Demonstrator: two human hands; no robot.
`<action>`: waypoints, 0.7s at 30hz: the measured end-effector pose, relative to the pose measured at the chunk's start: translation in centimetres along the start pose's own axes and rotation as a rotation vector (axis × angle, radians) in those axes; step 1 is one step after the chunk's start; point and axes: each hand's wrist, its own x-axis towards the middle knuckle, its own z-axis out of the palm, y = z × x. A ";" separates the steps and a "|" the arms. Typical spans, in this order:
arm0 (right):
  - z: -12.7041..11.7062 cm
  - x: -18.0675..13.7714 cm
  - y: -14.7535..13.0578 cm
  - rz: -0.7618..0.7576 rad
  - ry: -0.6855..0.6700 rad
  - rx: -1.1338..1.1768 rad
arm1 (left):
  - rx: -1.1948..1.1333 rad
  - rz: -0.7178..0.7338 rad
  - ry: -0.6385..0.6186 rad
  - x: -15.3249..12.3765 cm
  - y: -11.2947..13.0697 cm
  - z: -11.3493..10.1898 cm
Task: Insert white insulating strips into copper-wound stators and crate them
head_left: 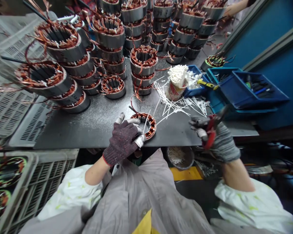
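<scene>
My left hand [124, 138], in a dark maroon glove with white-wrapped fingertips, grips the near left side of a copper-wound motor stator [151, 125]. The stator lies on the dark metal table near its front edge. A thin white tie [146, 121] stands up from its ring, close to my left fingers. Off to the right, my right hand [222, 141], in a grey striped glove, is closed around red-handled pliers [211, 132]. These are blurred and sit above the table edge, apart from the stator.
Several stacks of stators [143, 70] line the back and left. White ties [172, 105] lie scattered beside a cup of white sticks [177, 89]. Blue bins [246, 92] with tools stand at right. Below the edge is a bowl [180, 157]. Another person's arm [235, 8] shows at the back.
</scene>
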 end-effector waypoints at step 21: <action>6.1 0.0 -6.3 -0.057 -0.464 -0.450 | 0.009 0.014 0.052 -0.2 -0.1 0.2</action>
